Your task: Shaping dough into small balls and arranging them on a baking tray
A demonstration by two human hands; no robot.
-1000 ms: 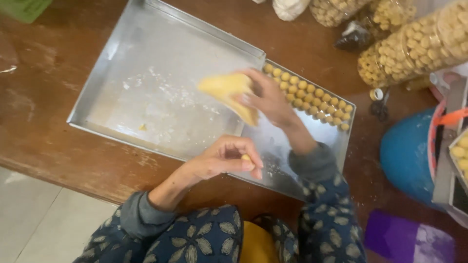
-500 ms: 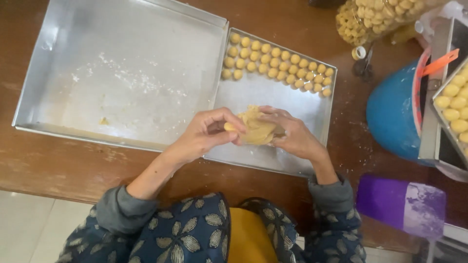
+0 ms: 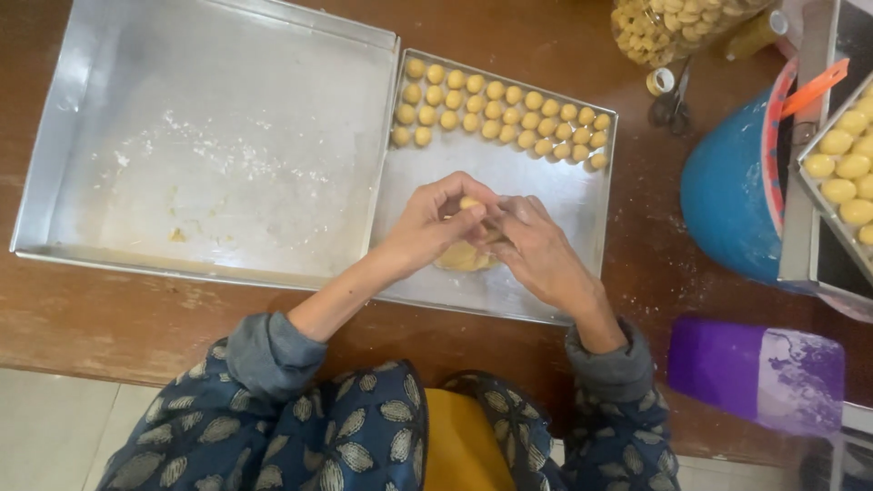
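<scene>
Head view: both hands (image 3: pixel 482 232) pinch dough (image 3: pixel 462 258).

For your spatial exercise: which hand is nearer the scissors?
Right. The right hand is over the small tray, below-left of the scissors; the left hand is farther left, touching the dough.

Your two hands meet over the near half of the small rectangular metal tray (image 3: pixel 582 273), the left hand (image 3: pixel 432 223) and right hand (image 3: pixel 536 250) touching around a lump of yellow dough (image 3: pixel 462 257). Rows of small round dough balls (image 3: pixel 500 114) fill its far end. The large metal baking tray (image 3: pixel 109 118) lies just to its left, a round blue tub (image 3: pixel 727 195) to its right, all on the brown wooden table (image 3: pixel 136 323).
</scene>
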